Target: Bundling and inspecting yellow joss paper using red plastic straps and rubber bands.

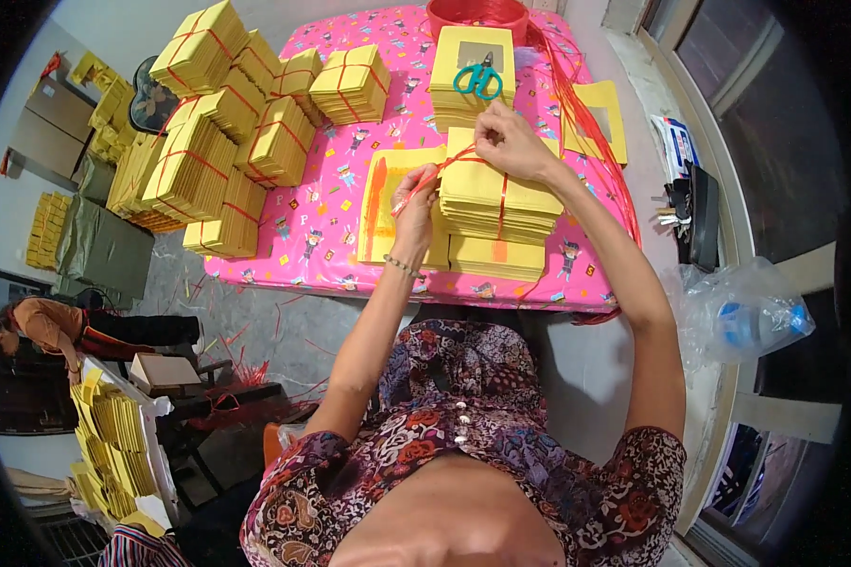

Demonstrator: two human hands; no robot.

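The left hand (414, 210) and right hand (507, 142) each pinch a red string (502, 203) wrapped round a stack of yellow paper (497, 198) on the pink worktop (331, 203); the fingers seem clamped on it. Scissors (479, 77) lie on another stack behind.

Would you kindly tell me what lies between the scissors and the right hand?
In the head view, only yellow paper: the scissors rest on a stack just beyond the right hand.

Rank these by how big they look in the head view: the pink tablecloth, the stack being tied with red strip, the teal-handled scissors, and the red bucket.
1. Pink tablecloth, by far the largest.
2. Yellow paper stack under both hands.
3. Red bucket, though the picture's top edge cuts it off, so its rank is unsure.
4. Teal-handled scissors, smallest.
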